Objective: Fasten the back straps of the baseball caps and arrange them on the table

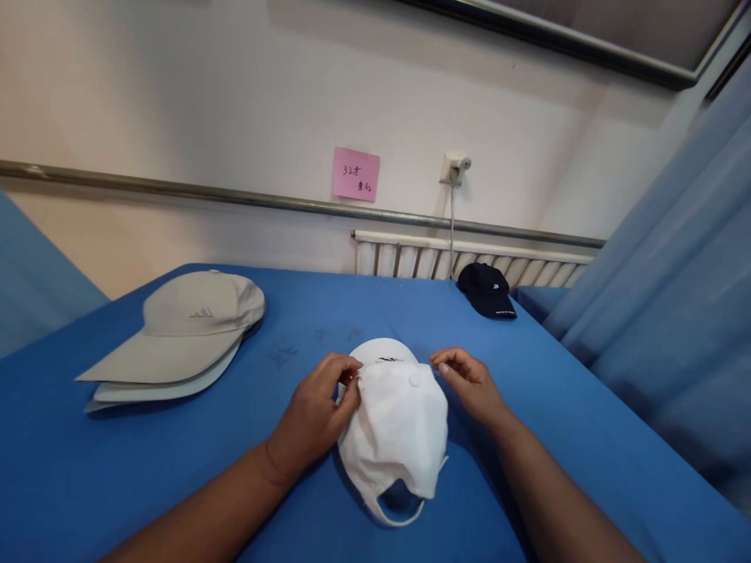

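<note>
A white baseball cap lies in front of me on the blue-covered table, its brim and small dark emblem pointing away and its back strap loop toward me. My left hand is closed, with thumb and forefinger pinching the cap at the left of the crown front. My right hand hovers just right of the crown, fingers loosely bent and nothing visible in them. A narrow gap seems to separate its fingertips from the fabric.
Stacked caps, a beige cap on top, sit at the left. A dark navy cap rests at the far right corner of the blue table cover. Behind are a metal rail, a radiator and a plugged cord; a blue curtain hangs right.
</note>
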`<state>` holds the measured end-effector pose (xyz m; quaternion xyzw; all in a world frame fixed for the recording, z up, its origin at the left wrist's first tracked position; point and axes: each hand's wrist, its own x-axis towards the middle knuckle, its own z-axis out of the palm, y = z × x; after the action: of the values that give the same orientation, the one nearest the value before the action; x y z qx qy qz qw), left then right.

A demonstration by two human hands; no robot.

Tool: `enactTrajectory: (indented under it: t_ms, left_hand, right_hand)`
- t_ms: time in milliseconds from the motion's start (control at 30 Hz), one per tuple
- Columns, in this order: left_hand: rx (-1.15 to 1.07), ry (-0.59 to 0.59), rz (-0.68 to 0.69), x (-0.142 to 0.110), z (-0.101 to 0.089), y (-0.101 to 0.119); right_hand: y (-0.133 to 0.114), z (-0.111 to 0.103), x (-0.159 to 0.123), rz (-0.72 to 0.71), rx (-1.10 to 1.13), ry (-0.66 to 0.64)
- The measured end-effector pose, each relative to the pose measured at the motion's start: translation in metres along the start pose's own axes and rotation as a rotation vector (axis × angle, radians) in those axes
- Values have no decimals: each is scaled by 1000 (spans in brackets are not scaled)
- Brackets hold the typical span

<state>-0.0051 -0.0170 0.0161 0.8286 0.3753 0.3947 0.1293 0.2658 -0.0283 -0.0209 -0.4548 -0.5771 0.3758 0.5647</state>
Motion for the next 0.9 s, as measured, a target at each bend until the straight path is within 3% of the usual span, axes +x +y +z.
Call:
enactTrajectory:
  t_ms: [200,300,467,667,767,900]
  left_hand:
    - [190,-189,-104,18,-25,-31]
    - [162,-232,-102,22,-36,-43]
    - [119,-208,-107,23,-38,-49]
    - [74,-179,-130,22,-39,-40]
    - [60,-180,-169,21,-40,-39]
    - [-13,-113,-252,17,-35,-48]
  right_hand:
    - [29,5,3,68,-124,-36]
    - [41,12,10,152,-218,46]
    - [52,25,52,308,-341,155]
    - [46,47,103,441,-346,39]
    - [40,48,101,511,-263,-60]
    - [32,26,71,558,-46,-141]
